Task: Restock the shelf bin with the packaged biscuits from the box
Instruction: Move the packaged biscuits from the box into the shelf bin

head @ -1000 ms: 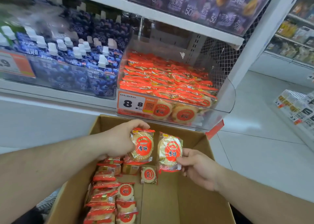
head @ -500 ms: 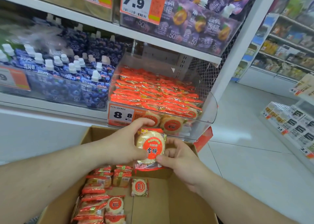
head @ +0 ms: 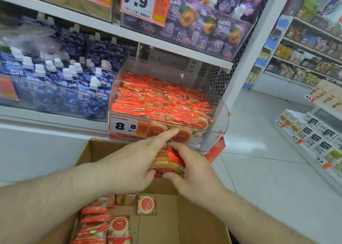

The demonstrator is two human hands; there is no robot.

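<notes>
Both the left hand [head: 127,167] and right hand [head: 196,171] have fingers clamped on the biscuit packets [head: 167,163], held edge-up; the shelf bin [head: 220,114] opening lies just above and ahead

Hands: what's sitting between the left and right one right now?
In the head view, a small stack of packaged biscuits sits pressed between the left hand and right hand, held above the cardboard box.

Left bin: blue spouted pouches [head: 61,84]
Upper shelf: purple pouches [head: 199,25], price tag 7.9 [head: 144,2]
Right aisle: stocked shelves [head: 311,45]
</notes>
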